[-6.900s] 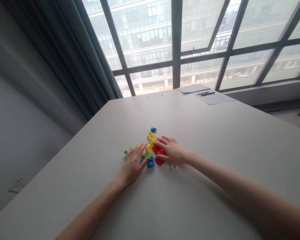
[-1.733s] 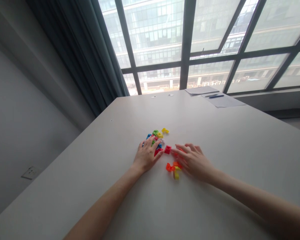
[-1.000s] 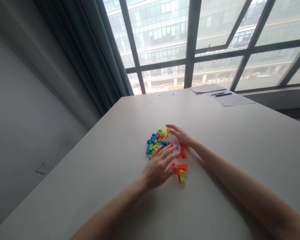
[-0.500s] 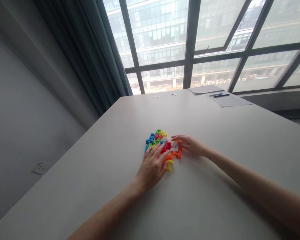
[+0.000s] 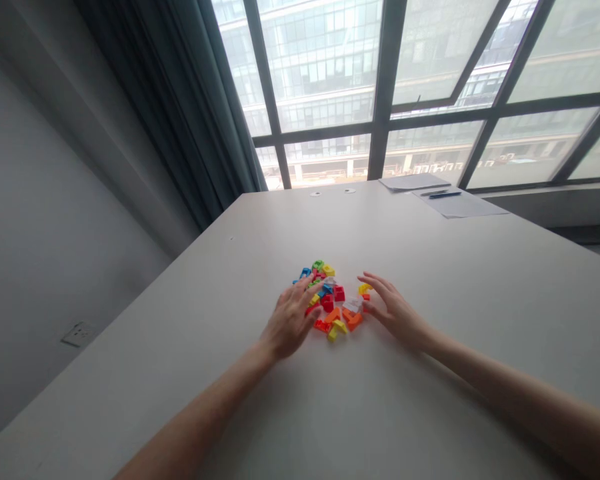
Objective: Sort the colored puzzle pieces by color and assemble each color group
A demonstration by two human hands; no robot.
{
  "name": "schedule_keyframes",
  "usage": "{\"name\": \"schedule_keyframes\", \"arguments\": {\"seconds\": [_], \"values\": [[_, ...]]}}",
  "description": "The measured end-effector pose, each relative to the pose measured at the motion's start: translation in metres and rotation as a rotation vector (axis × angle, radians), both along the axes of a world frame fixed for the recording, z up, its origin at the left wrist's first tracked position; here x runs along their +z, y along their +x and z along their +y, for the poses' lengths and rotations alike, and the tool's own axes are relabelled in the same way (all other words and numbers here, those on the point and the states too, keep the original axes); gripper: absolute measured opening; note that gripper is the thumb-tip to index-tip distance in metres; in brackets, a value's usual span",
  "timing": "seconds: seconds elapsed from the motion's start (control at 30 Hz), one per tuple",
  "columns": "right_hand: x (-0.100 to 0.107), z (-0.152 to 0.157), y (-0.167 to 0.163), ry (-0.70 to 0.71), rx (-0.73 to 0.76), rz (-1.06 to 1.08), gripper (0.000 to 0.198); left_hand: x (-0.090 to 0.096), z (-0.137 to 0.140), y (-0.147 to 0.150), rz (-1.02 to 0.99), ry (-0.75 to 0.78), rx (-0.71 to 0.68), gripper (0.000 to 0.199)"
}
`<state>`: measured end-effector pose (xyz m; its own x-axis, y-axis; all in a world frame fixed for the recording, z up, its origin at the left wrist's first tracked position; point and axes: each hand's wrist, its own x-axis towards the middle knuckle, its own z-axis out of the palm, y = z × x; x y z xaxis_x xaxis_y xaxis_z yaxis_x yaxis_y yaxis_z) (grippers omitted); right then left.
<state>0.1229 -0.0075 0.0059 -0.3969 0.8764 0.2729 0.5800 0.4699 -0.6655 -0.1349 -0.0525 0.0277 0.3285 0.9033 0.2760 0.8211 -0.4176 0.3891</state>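
A loose heap of small plastic blocks in several colours lies on the white table (image 5: 290,220). My left hand (image 5: 291,319) is over the heap's left side, fingers apart, hiding some blue and green pieces. Near its thumb are a red block (image 5: 322,326) and a yellow block (image 5: 334,331). My right hand (image 5: 393,307) is at the heap's right edge with fingers spread, beside another yellow block (image 5: 364,289) and a white block (image 5: 352,305). Orange blocks (image 5: 353,320) lie between the hands, and a green block (image 5: 318,265) sits at the far end.
Sheets of paper (image 5: 465,205) with a dark pen (image 5: 445,195) on them lie at the table's far right. Two round white discs show near the far edge. A dark curtain (image 5: 180,120) and a wall socket (image 5: 77,335) are on the left, with windows behind.
My left hand has shifted slightly left, uncovering red and yellow blocks. The right hand has moved a little right, and the blocks near it are more spread out.
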Motion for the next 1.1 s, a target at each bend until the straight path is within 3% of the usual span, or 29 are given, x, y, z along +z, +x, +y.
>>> {"name": "schedule_keyframes", "arguments": {"seconds": [0.13,0.33,0.53,0.73,0.87,0.97,1.03,1.1], "values": [[-0.001,0.0,-0.033,-0.085,-0.16,-0.065,0.059,-0.012,0.047,-0.016,-0.426,-0.124,0.171,0.054],[0.006,0.008,-0.091,-0.091,-0.26,-0.066,0.062,-0.018,0.112,-0.017,-0.572,-0.248,0.082,0.057],[0.013,0.024,-0.131,-0.14,-0.308,0.11,0.06,-0.013,0.136,-0.032,-0.652,-0.303,0.01,0.06],[0.02,0.029,-0.199,-0.185,-0.263,0.199,0.055,-0.009,0.122,-0.095,-0.71,-0.283,0.092,0.064],[0.027,0.025,-0.263,-0.253,-0.198,0.303,0.053,0.0,0.098,-0.157,-0.696,-0.202,0.26,0.069],[0.033,0.029,-0.298,-0.351,-0.105,0.397,0.054,0.012,0.071,-0.195,-0.639,-0.054,0.43,0.065],[0.036,0.038,-0.305,-0.42,-0.046,0.463,0.051,0.021,0.048,-0.204,-0.581,0.072,0.527,0.058],[0.037,0.05,-0.298,-0.468,-0.003,0.535,0.047,0.03,0.02,-0.195,-0.502,0.181,0.55,0.046]]}}
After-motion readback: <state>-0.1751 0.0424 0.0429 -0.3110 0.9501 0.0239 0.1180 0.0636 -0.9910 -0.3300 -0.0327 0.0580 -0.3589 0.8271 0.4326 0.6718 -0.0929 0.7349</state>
